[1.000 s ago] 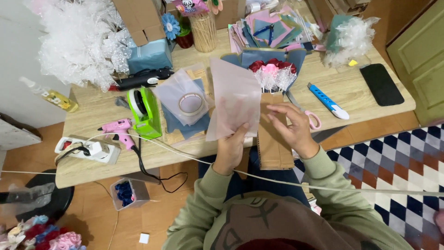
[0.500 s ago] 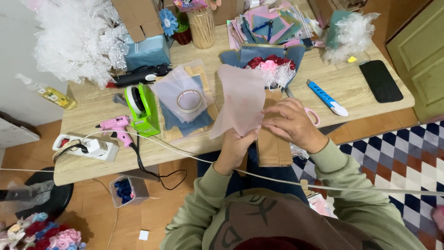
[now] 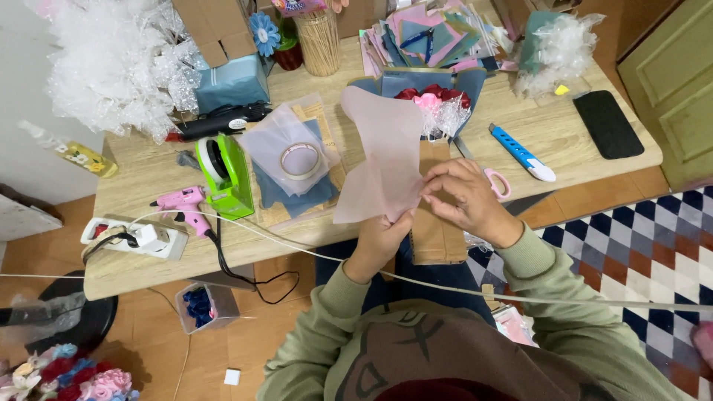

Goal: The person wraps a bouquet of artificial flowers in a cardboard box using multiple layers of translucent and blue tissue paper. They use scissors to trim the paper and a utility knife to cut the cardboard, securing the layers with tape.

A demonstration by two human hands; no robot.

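On the cluttered wooden worktable [image 3: 572, 134] a part-wrapped rose bouquet [image 3: 431, 100] waits, while left hand [image 3: 382, 238] and right hand [image 3: 464, 200] pinch an unattached pink tissue sheet [image 3: 382, 152].

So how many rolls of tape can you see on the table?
2: one clear roll lying flat on the translucent sheets, one in the green tape dispenser beside it. Clutter may hide others.

- I see a green tape dispenser [image 3: 223, 174] and pink glue gun [image 3: 183, 204] near the table's left edge.
- A black phone [image 3: 607, 123] lies at its right edge, a blue utility knife [image 3: 520, 152] beside it.
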